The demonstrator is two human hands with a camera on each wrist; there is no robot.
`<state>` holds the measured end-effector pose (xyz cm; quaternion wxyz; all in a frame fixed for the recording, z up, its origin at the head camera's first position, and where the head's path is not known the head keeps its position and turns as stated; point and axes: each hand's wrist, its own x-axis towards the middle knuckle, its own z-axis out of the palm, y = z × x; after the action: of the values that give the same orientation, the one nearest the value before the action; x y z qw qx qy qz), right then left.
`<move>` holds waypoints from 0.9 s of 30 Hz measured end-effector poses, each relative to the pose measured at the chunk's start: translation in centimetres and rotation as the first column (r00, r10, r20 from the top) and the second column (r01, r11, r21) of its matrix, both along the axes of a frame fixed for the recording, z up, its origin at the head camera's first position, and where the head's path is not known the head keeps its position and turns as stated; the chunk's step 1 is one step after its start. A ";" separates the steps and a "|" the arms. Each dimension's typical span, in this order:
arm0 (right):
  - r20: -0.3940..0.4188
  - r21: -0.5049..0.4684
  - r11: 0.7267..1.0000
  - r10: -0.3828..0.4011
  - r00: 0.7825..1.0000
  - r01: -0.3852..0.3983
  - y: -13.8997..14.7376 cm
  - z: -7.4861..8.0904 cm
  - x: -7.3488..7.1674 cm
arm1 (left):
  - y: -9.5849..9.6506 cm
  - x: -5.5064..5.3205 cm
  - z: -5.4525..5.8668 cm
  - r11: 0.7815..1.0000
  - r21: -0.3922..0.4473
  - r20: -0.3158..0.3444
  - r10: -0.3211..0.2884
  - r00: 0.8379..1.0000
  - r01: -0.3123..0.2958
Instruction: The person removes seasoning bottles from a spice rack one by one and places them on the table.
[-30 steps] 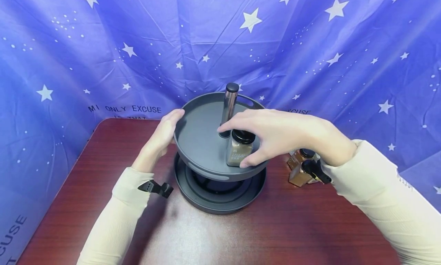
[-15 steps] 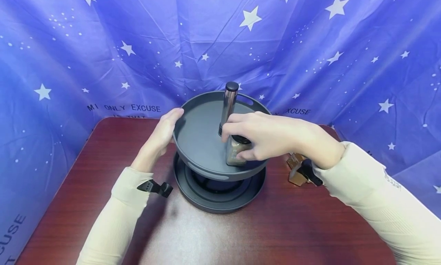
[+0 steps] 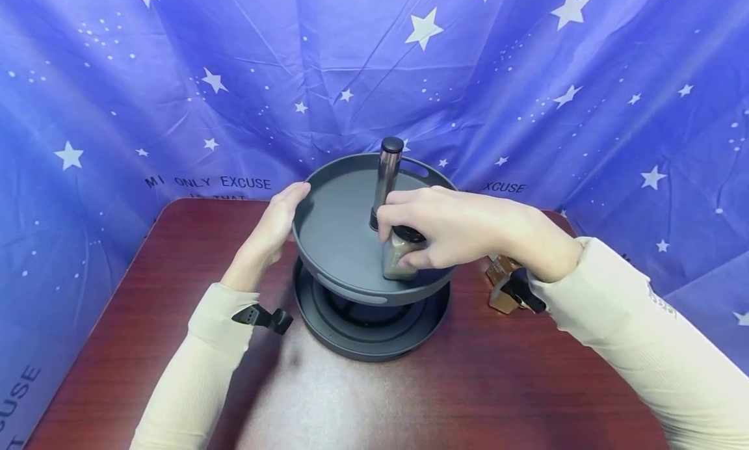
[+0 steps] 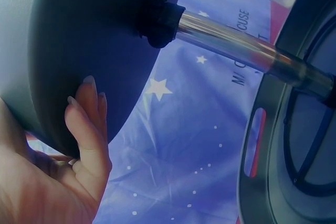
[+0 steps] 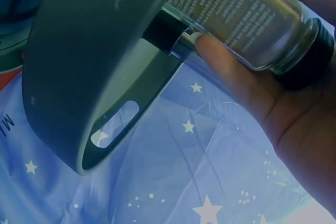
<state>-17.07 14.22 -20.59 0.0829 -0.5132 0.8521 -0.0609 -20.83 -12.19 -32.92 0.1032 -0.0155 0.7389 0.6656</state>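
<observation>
My right hand [image 3: 445, 225] grips a clear glass spice jar [image 3: 400, 261] with a black lid. The jar's base is at the upper tray of a dark grey two-tier rotating rack, right of the metal centre post [image 3: 387, 177]. In the right wrist view, printed text shows on the spice jar [image 5: 226, 17], and the thumb lies along its side. My left hand [image 3: 272, 229] holds the left edge of the upper tray [image 3: 336, 232]. Seen from the left wrist, fingers [image 4: 86, 111] of that hand curl under the tray's underside [image 4: 105, 30].
Below is the rack's lower tray [image 3: 374, 352], resting on the reddish-brown wooden table [image 3: 497, 385]. More spice jars [image 3: 502, 300] stand on the right, partly hidden by my right wrist. A blue star-patterned curtain [image 3: 351, 53] hangs behind the table.
My right hand's fingers, spread around the spice jar earlier, have drawn in around it and its lid. My left hand stays at the tray's edge. The view has shifted slightly.
</observation>
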 end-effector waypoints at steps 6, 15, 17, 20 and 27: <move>0.039 -0.019 0.999 -0.027 0.999 0.028 0.4 0.2 -0.1 | 0.1 -0.1 0.0 1.000 -0.005 0.002 0.002 1.000 -0.002; 0.036 -0.022 0.999 -0.049 0.998 0.050 1.2 0.6 -0.4 | 0.1 0.0 0.1 1.000 -0.017 0.008 0.001 1.000 -0.001; 0.022 -0.025 0.998 -0.057 0.998 0.058 1.4 0.7 -0.4 | 0.1 0.0 0.1 1.000 -0.017 0.006 0.001 1.000 -0.001; 0.001 -0.033 0.997 -0.075 0.997 0.075 1.9 1.0 -0.5 | 0.1 0.0 0.1 1.000 -0.014 0.003 0.003 1.000 -0.003; -0.016 -0.059 0.990 -0.128 0.992 0.126 2.7 1.5 -0.7 | 0.1 0.1 0.2 1.000 -0.001 0.005 0.006 1.000 -0.006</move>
<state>-17.77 16.96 -19.11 0.0555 -0.4607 0.8817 -0.0857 -20.77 -12.12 -32.75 0.1032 -0.0194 0.7389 0.6656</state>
